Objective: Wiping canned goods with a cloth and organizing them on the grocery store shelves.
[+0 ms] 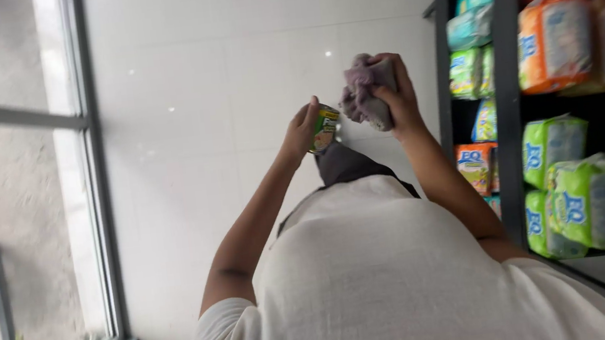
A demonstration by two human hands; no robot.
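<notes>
The fingers of the left hand (301, 133) curl around a small round tin (325, 128) with a green and yellow label, pinching it by its side so that one flat end faces the other hand. Just beside it, the fingers of the right hand (395, 97) press together around a bunched greyish-purple cloth (363, 96), which bulges out of the fist toward the tin; the two things are near each other but I cannot tell whether they touch. Held this way, tin steadied in one hand and cloth wadded in the other, the grip looks suited to wiping the tin, though that is a judgement.

Both hands are raised in front of the person's white shirt (378, 284), over a pale tiled floor (228, 64).

To the right of the right hand stands a dark shelf unit (511, 90) stacked with soft, pillowy plastic packs: orange packs (559, 38) at the far end, lime-green packs (591, 200) nearer, and teal and green ones behind the upright. To the left of the left hand runs a grey window frame (97, 180).
</notes>
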